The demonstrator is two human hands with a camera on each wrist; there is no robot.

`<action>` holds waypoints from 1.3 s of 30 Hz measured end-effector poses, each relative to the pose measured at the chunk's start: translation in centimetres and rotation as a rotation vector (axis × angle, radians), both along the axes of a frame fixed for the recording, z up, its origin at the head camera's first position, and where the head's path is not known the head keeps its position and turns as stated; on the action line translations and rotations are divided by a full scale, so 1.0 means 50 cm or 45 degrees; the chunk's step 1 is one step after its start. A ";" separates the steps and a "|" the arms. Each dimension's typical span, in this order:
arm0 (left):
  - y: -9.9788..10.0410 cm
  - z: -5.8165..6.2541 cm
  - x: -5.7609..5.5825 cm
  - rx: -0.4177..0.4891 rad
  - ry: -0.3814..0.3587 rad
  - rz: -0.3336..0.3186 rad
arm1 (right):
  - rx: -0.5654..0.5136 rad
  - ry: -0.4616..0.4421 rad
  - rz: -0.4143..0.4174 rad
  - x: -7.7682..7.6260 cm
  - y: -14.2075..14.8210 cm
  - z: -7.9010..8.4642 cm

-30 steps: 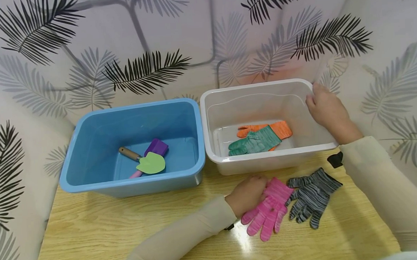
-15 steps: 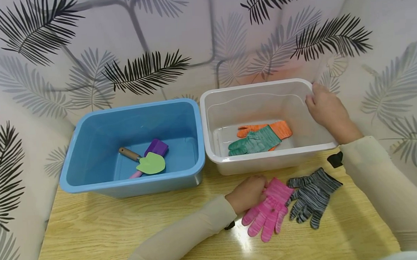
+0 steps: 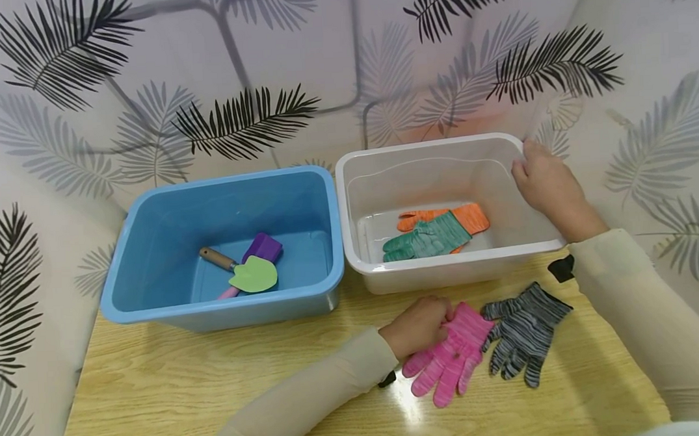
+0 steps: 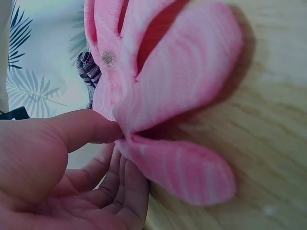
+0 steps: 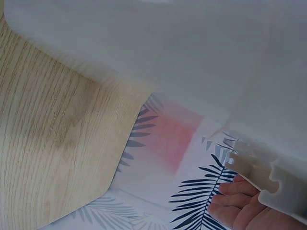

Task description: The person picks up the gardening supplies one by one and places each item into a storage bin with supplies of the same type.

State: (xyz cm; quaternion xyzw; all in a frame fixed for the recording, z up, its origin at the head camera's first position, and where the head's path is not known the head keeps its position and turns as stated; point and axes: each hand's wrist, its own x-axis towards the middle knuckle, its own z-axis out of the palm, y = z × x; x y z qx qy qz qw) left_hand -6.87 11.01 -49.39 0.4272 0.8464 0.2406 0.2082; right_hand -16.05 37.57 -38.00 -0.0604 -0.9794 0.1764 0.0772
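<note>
My left hand (image 3: 417, 329) pinches a pink knit glove (image 3: 452, 356) near its thumb side, in front of the white bin. The left wrist view shows the thumb pressed on the pink fabric, the other fingers curled beneath. A grey-and-black striped glove (image 3: 524, 337) lies on the table, touching the pink one on its right. At the upper right, my right hand (image 3: 550, 183) grips the rim of the white bin (image 3: 428, 148); fingers curl under the rim in the right wrist view. Inside that bin, a green glove (image 3: 429, 237) overlaps an orange glove (image 3: 472, 217).
Left of the white bin stands a blue bin (image 3: 231, 181), the two nearly touching. It holds a light green trowel (image 3: 254, 274) with a brown handle, a purple tool head (image 3: 263, 248) and a pink handle. A leaf-patterned cloth (image 3: 319, 63) hangs behind the wooden table (image 3: 158, 389).
The left hand and pink glove have shifted slightly; the glove's cuff has moved a little right and down. The grey glove's fingers have shifted slightly right. The right hand stays on the rim.
</note>
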 end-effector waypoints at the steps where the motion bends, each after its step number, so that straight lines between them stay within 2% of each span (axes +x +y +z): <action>1: -0.001 0.001 0.000 0.002 -0.005 0.002 | -0.001 -0.005 -0.002 0.000 -0.001 0.000; 7: -0.008 0.001 -0.002 -0.014 -0.084 0.033 | 0.000 -0.018 -0.006 -0.001 -0.002 -0.001; 15: -0.018 0.004 -0.006 0.093 -0.318 0.078 | 0.000 0.003 0.005 0.001 -0.001 -0.003; 23: -0.028 0.045 -0.006 0.161 -0.323 0.044 | -0.005 -0.022 -0.002 -0.001 -0.002 -0.003; 31: -0.032 0.082 -0.004 0.306 -0.508 0.006 | -0.011 -0.022 -0.002 0.000 0.000 -0.004; 39: -0.040 0.125 -0.008 0.474 -0.628 -0.052 | -0.021 -0.033 -0.009 0.000 -0.001 0.000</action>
